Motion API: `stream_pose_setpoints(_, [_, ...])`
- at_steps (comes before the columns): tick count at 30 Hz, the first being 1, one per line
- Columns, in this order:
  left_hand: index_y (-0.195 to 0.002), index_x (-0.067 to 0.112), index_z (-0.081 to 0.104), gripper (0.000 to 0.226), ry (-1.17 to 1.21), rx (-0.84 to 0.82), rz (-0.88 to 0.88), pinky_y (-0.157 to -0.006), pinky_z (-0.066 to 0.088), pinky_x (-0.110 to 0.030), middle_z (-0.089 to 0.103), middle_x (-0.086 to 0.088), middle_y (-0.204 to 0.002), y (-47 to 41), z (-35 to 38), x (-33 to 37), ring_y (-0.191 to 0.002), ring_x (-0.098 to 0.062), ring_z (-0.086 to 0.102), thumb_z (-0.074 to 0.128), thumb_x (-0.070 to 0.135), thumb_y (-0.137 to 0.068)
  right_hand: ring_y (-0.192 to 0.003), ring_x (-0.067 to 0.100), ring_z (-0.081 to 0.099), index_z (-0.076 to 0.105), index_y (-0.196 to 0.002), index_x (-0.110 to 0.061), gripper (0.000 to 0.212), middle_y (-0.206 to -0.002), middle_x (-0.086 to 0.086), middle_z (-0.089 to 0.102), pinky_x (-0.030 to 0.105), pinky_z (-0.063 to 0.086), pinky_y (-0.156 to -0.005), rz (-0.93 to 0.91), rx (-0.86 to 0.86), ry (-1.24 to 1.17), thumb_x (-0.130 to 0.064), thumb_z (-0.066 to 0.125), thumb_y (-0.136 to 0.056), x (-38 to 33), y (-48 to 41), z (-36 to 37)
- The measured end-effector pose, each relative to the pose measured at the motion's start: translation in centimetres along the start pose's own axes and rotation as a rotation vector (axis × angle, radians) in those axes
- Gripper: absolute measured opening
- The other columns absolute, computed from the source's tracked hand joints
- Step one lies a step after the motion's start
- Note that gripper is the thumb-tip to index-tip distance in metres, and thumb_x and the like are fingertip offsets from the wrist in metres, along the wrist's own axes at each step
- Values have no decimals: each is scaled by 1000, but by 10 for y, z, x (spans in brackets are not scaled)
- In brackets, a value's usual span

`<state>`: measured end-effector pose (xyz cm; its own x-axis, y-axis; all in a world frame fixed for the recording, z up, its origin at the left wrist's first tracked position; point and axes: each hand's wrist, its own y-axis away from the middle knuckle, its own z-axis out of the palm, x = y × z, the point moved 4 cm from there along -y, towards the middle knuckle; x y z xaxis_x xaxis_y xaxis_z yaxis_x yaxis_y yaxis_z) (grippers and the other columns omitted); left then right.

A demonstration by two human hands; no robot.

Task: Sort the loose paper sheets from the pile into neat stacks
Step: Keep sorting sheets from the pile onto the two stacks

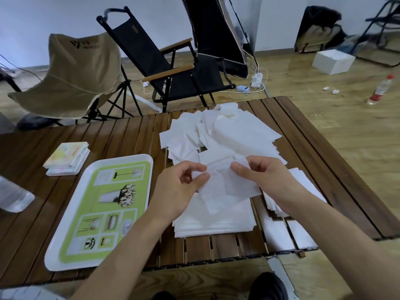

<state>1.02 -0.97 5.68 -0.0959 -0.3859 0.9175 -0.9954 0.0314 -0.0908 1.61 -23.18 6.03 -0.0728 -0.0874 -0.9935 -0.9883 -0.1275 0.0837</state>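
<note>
A few white sheets (225, 187) are held over the near stack (214, 221), w/ the loose pile (218, 131) behind. Edges should be squared before lowering, corners matched to the stack. Left hand (179, 185) and right hand (266, 180) are raised, palms inward, fingertips pinched on the sheets' top edge.

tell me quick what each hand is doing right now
Left hand: closed, pinching the white paper sheets at their left edge.
Right hand: closed, pinching the same sheets from the right.
</note>
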Motion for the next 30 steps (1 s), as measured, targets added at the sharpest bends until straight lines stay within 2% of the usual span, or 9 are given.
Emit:
stream_pose_setpoints(2, [-89,33,77,3,-28,21,29,-75,59,-39,70,-4,-83,-1,-1,-1,-76,-29,68,77,30,-90,-63,10,53,69,-69,-13,28,-69,-2,59,19,43,-63,-51,45,54,-34,79,-85,-2,0,0])
stream_pose_setpoints(4, [-88,32,74,5,-91,39,75,-75,54,-25,63,7,-93,-1,-1,1,-77,-11,63,74,29,-92,-93,3,65,70,-73,-21,24,-103,-12,70,21,50,-81,-101,152,198,-40,81,-81,-3,-1,-3])
stream_pose_setpoints(6, [-92,29,70,5,-109,27,97,-78,50,-19,59,13,-105,-1,1,4,-86,1,60,68,31,-95,-113,2,61,69,-75,-18,26,-124,-19,65,24,49,-92,-172,200,294,-40,81,-81,-8,-3,-3])
stream_pose_setpoints(9, [-98,27,67,17,22,-6,55,-83,52,-26,69,15,-102,1,4,6,-91,-1,64,61,43,-95,-86,11,68,66,-72,-11,30,-95,-11,72,29,54,-80,-151,120,85,-36,82,-80,-9,-3,-1])
stream_pose_setpoints(11, [-98,23,65,22,108,1,24,-74,51,-25,70,13,-86,2,6,6,-81,-6,64,61,44,-94,-69,16,54,62,-74,-8,40,-71,3,55,29,47,-68,-141,101,22,-41,84,-75,-9,-2,-1])
stream_pose_setpoints(15, [-98,20,66,7,225,37,-42,-75,48,-24,70,8,-87,3,13,3,-83,-8,64,69,27,-96,-91,27,76,67,-111,-8,47,-93,4,78,39,59,-83,80,-19,-197,-32,84,-76,-2,2,3])
stream_pose_setpoints(19, [-102,15,67,7,301,-1,-101,-68,53,-18,75,5,-89,5,23,3,-81,-8,70,69,14,-96,-100,22,76,75,-112,-8,30,-108,6,79,30,61,-80,328,-184,-161,-24,76,-87,7,8,3])
stream_pose_setpoints(26, [-105,10,66,6,198,-49,-173,-68,64,-31,77,-6,-86,4,26,-5,-74,-22,75,62,9,-100,-70,16,70,75,-93,-6,4,-83,8,76,22,56,-56,233,195,285,-9,74,-91,14,13,-90])
stream_pose_setpoints(30, [-104,12,66,6,139,-71,-187,-69,64,-33,77,-4,-85,3,27,-8,-73,-22,75,62,9,-99,-44,7,48,63,-69,-9,26,-55,0,57,21,42,-51,385,209,357,-13,75,-91,36,20,-117])
